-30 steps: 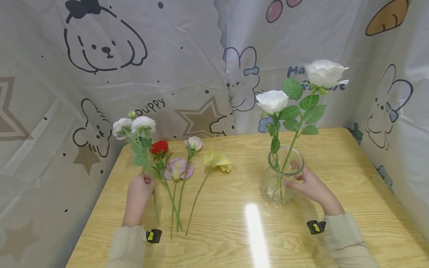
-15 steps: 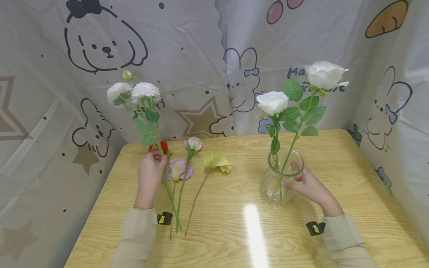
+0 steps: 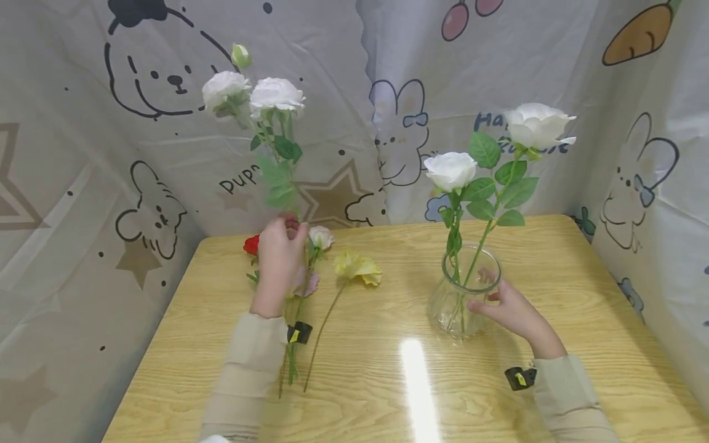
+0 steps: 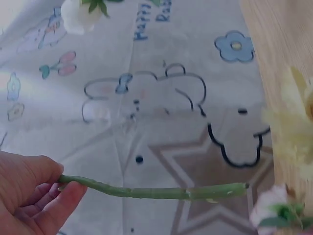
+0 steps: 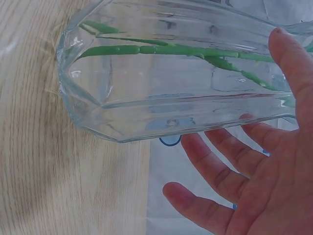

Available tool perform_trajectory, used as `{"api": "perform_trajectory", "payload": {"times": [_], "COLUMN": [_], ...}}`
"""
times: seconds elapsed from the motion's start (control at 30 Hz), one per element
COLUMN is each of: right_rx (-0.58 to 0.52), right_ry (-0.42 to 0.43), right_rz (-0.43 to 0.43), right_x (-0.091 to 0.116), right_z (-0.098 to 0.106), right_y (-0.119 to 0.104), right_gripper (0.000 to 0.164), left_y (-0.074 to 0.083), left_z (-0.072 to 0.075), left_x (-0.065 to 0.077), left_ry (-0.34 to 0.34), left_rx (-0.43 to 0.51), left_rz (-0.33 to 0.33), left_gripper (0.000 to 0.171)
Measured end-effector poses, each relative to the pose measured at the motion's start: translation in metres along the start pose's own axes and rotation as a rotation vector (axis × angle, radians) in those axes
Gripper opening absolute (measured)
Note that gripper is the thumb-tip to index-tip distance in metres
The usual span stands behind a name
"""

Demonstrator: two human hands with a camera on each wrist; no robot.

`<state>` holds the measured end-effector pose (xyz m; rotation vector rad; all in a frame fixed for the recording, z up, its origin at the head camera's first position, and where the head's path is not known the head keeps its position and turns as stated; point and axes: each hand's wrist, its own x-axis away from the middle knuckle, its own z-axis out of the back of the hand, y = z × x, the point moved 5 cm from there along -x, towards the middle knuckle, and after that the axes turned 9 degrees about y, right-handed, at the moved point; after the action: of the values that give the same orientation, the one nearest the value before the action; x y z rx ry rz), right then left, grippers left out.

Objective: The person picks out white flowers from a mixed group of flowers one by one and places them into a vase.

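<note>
My left hand (image 3: 279, 264) pinches the green stem (image 4: 156, 193) of a spray of white artificial flowers (image 3: 277, 96), which has two blooms and a bud. The spray is raised above the table, and the stem's cut end shows free in the left wrist view. At the right, my right hand (image 3: 517, 317) holds a clear glass vase (image 3: 440, 307) by its side, thumb on one side and fingers on the other. Two white roses, one lower (image 3: 451, 170) and one taller (image 3: 537, 126), stand in the vase, their stems (image 5: 161, 50) visible through the glass.
Under and beside my left arm lie a red flower (image 3: 252, 245), a purple flower (image 3: 308, 284), a pale pink flower (image 3: 321, 237) and a yellow flower (image 3: 357, 268). Printed cloth (image 3: 332, 55) hangs behind the wooden table (image 3: 365, 344).
My left hand has lifted the white flower spray up from the table's left side and carried it rightward, over the lying flowers. My right hand and the vase have stayed in place.
</note>
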<state>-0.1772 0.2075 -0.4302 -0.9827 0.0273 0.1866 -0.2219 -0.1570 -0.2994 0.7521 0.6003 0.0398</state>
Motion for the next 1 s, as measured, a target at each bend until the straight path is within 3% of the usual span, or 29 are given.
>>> {"api": "perform_trajectory", "payload": {"times": [0.23,0.5,1.0], "right_rx": [-0.005,0.006,0.003], "right_ry": [0.001,-0.001,0.001], "right_rz": [0.013,-0.005,-0.01], "right_x": [-0.001,-0.001,0.0], "right_z": [-0.001,-0.001,0.0], "right_y": [0.0,0.002,0.0], "right_gripper": [0.073,0.074,0.074], "left_y": [0.031,0.067,0.149], "left_z": [-0.018,-0.039,-0.078], "left_x": [0.002,0.002,0.028], "left_ry": [0.022,-0.018,-0.097], "left_rx": [0.056,0.119,0.322], "left_rz": [-0.079,-0.136,-0.313], "left_gripper": [0.016,0.017,0.015]}}
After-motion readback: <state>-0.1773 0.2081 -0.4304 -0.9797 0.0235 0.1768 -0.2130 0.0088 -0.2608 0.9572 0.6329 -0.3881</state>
